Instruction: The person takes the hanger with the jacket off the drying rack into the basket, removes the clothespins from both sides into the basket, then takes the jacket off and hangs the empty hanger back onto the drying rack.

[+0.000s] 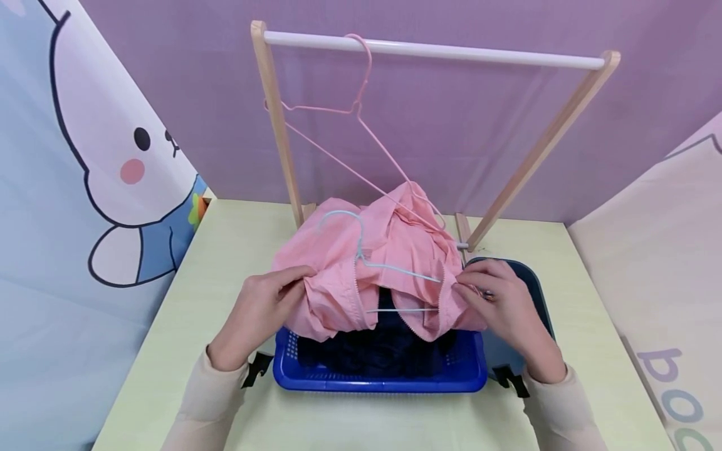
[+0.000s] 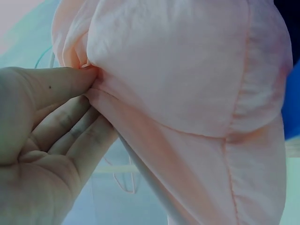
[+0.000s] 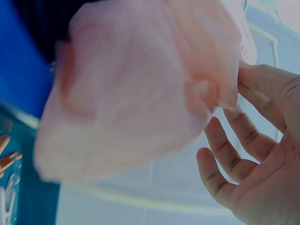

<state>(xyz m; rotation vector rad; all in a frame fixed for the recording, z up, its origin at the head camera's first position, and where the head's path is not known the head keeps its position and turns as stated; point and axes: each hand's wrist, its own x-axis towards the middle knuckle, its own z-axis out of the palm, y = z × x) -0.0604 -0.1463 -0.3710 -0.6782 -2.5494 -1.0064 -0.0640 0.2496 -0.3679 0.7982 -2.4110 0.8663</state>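
Observation:
A pink zip-front jacket (image 1: 333,294), also filling much of the left wrist view (image 2: 178,70) and right wrist view (image 3: 136,93), is held above a blue basket. My left hand (image 1: 259,307) pinches its cloth between thumb and fingers on the left side. On the opposite side my right hand (image 1: 504,304) pinches the fabric near the zipper edge, its other fingers spread in the right wrist view. A light blue hanger (image 1: 403,270) lies partly inside the jacket; its hook and bottom bar show through the opening, and its ends are hidden by cloth.
The blue basket (image 1: 383,384) holds dark cloth (image 1: 366,357). Behind stands a wooden rack with a white rail (image 1: 479,53), where a pink hanger (image 1: 360,109) hangs. Right of the basket is a teal bin (image 1: 536,282); clothes pegs (image 3: 8,157) show in it.

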